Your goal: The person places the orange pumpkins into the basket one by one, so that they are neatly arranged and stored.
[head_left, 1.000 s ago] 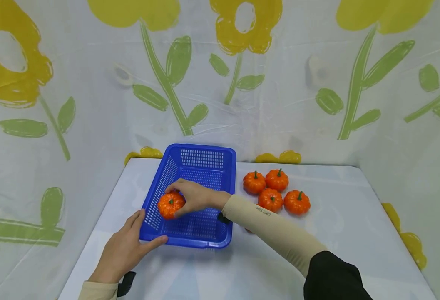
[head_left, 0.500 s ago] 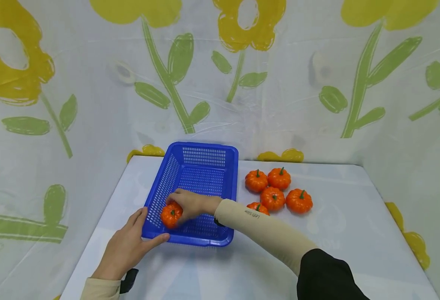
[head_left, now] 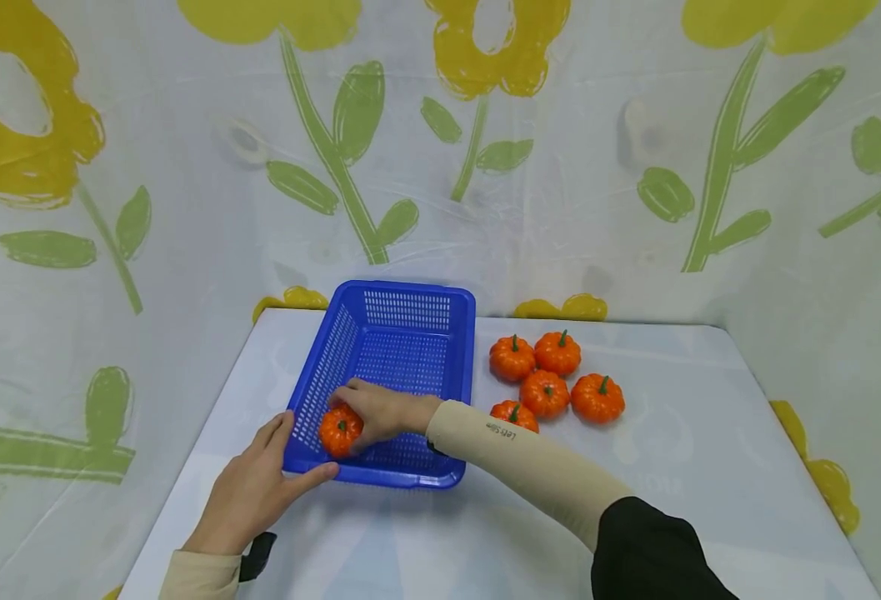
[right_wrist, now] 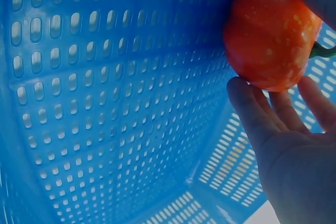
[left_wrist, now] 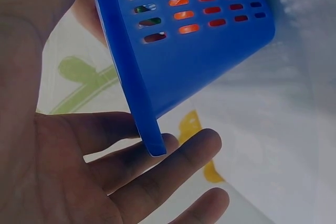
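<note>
Its fingers pinching the pumpkin [head_left: 340, 431] in the near left corner of the basket [head_left: 404, 481], the right hand [head_left: 377, 410] would best loosen only once that sits firmly, the left hand [head_left: 248, 487], fingers spread, bracing the basket.

L grip [head_left: 248, 492]: fingers [left_wrist: 163, 174] spread, approx. straight; R grip [head_left: 380, 411]: fingers curled, R arm [head_left: 526, 467] angled fwd & L.
</note>
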The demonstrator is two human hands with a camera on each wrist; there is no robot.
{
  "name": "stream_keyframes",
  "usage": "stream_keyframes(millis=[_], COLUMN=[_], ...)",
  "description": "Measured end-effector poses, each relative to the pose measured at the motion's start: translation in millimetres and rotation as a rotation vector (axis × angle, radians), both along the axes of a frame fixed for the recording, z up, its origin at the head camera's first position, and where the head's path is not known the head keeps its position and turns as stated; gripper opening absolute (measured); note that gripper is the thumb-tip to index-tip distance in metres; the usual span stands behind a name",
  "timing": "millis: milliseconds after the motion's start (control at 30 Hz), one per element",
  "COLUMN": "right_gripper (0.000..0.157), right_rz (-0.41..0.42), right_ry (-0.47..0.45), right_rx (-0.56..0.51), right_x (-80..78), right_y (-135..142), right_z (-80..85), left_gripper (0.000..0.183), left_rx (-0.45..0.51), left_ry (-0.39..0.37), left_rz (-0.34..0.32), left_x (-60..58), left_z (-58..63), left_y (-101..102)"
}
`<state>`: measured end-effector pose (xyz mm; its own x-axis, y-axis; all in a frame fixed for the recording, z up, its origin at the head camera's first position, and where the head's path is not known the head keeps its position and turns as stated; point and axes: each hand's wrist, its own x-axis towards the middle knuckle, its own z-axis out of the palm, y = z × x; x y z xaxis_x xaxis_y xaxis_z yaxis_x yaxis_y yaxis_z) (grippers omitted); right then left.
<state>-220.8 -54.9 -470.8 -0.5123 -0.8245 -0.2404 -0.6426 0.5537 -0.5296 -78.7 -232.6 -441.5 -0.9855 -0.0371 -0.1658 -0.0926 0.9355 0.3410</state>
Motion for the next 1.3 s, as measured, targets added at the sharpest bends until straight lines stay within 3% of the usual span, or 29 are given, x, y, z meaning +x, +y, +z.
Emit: stream_keyframes(millis=[467,767,1133,1300], right_gripper=[0.073,0.073,0.072,0.071], right_rz=[0.0,0.009,0.051,0.061], right_ry=[0.019,0.059,0.151,0.118], right_rx=[0.008,0.002,-0.112,-0.216], right_x=[0.2,1.0,29.9,47.3], right_y=[4,8,29,43], right_z=[5.9,23.1,56.7,63.2], left_gripper=[0.125,0.125,0.121,0.124], left_rx=[-0.001,-0.001,-0.031,-0.036], left_ry=[0.002,-0.014,0.065,0.06], left_rz=[0.008,0.017,-0.034,-0.036], left_x=[-1.0,-0.8,-1.5,-1.7], left_z=[-0.9,-1.7,-3.3,-4.9], left_y=[0,-1,-2,-2])
